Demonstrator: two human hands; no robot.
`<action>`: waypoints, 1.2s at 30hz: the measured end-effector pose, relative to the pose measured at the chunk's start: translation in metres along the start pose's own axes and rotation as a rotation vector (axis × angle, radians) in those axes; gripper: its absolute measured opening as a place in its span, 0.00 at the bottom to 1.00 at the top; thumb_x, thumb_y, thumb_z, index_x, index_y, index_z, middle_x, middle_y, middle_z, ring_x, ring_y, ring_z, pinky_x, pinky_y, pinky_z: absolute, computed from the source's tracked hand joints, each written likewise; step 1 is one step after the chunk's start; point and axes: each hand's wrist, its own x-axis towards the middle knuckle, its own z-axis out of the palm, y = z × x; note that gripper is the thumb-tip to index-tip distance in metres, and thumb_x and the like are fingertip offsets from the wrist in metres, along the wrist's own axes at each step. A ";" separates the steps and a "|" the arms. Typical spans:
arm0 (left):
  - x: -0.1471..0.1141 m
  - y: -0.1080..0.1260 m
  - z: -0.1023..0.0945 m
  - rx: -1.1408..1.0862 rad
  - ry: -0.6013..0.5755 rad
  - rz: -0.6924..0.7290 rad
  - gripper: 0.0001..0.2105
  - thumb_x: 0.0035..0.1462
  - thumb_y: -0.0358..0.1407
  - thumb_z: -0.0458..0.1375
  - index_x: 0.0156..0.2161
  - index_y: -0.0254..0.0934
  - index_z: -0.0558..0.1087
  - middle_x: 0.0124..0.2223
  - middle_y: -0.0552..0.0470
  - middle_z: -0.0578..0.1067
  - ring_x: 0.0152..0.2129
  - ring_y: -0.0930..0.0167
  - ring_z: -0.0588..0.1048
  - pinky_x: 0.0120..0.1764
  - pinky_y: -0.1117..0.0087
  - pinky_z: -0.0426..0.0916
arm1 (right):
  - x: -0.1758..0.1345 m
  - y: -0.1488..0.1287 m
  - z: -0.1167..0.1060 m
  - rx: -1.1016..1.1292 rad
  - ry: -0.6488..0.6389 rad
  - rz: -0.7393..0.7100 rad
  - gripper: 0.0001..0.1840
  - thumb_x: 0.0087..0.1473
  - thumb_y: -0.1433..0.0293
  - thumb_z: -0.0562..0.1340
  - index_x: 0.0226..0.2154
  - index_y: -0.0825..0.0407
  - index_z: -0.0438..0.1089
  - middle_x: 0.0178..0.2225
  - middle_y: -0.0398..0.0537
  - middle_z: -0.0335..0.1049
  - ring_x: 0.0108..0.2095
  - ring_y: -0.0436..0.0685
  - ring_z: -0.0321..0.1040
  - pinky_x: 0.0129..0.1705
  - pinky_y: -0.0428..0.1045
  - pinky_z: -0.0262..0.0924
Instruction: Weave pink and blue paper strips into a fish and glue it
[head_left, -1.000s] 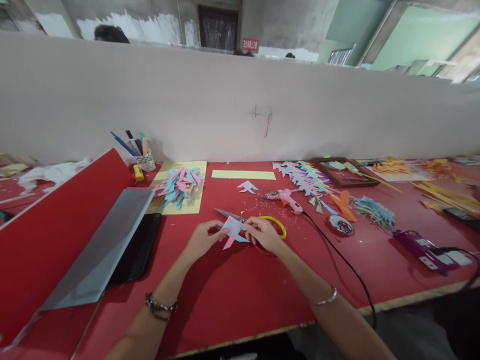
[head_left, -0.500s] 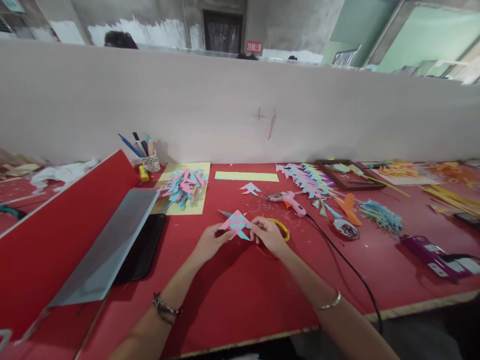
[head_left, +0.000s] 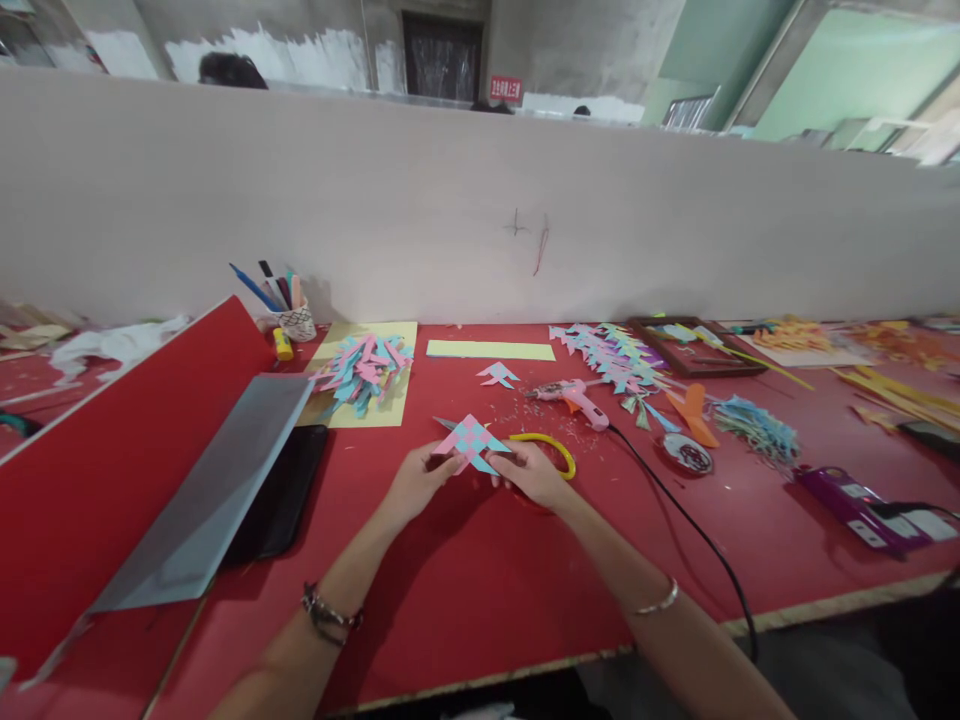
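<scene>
A woven paper fish point(head_left: 472, 440) in pink and blue checks is held up between both hands over the red table. My left hand point(head_left: 421, 480) is closed on its left side, thumb in front. My right hand point(head_left: 536, 473) pinches the blue strips at its lower right. Scissors with yellow handles point(head_left: 568, 460) lie behind my right hand, their blade tip showing left of the fish. A smaller pink and blue paper fish point(head_left: 498, 375) lies just beyond. To its right is a pink glue gun point(head_left: 574, 400) with a black cord.
Pink and blue paper strips point(head_left: 367, 370) are heaped on a yellow sheet at left, near a pen cup point(head_left: 298, 322). A red divider point(head_left: 150, 440) stands left. Woven paper pieces point(head_left: 611, 357), a dark frame point(head_left: 697, 347) and a purple power strip point(head_left: 862, 508) lie right.
My right hand has shifted slightly left and now grips the blue strips at the fish's lower right. The fish's right-hand strips spread wider. The view has moved slightly.
</scene>
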 end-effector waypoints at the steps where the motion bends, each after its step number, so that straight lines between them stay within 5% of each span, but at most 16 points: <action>1: 0.000 0.001 0.000 -0.001 0.005 0.000 0.14 0.38 0.46 0.55 0.21 0.36 0.66 0.18 0.58 0.63 0.18 0.75 0.61 0.25 0.72 0.58 | 0.000 0.000 0.000 0.000 -0.006 -0.003 0.14 0.42 0.58 0.59 0.21 0.53 0.63 0.16 0.38 0.61 0.18 0.45 0.55 0.22 0.44 0.50; 15: -0.001 0.004 -0.005 0.022 -0.059 -0.007 0.12 0.36 0.43 0.56 0.17 0.35 0.66 0.17 0.58 0.62 0.17 0.77 0.59 0.24 0.74 0.56 | 0.002 0.000 0.002 -0.020 -0.021 0.022 0.15 0.41 0.56 0.58 0.19 0.52 0.62 0.14 0.38 0.60 0.16 0.45 0.53 0.21 0.44 0.48; 27: 0.000 0.002 -0.008 0.048 0.008 0.037 0.12 0.38 0.43 0.55 0.18 0.36 0.64 0.18 0.59 0.61 0.18 0.76 0.59 0.26 0.74 0.58 | 0.002 -0.001 0.000 -0.011 -0.012 0.008 0.15 0.42 0.56 0.57 0.21 0.52 0.61 0.15 0.38 0.59 0.16 0.44 0.52 0.19 0.43 0.46; 36: 0.002 0.002 -0.009 0.071 -0.015 0.060 0.11 0.39 0.43 0.54 0.21 0.35 0.67 0.21 0.55 0.68 0.22 0.73 0.66 0.31 0.72 0.62 | 0.002 -0.002 0.001 0.031 -0.007 0.011 0.15 0.38 0.58 0.61 0.22 0.51 0.60 0.16 0.36 0.57 0.18 0.45 0.53 0.20 0.43 0.48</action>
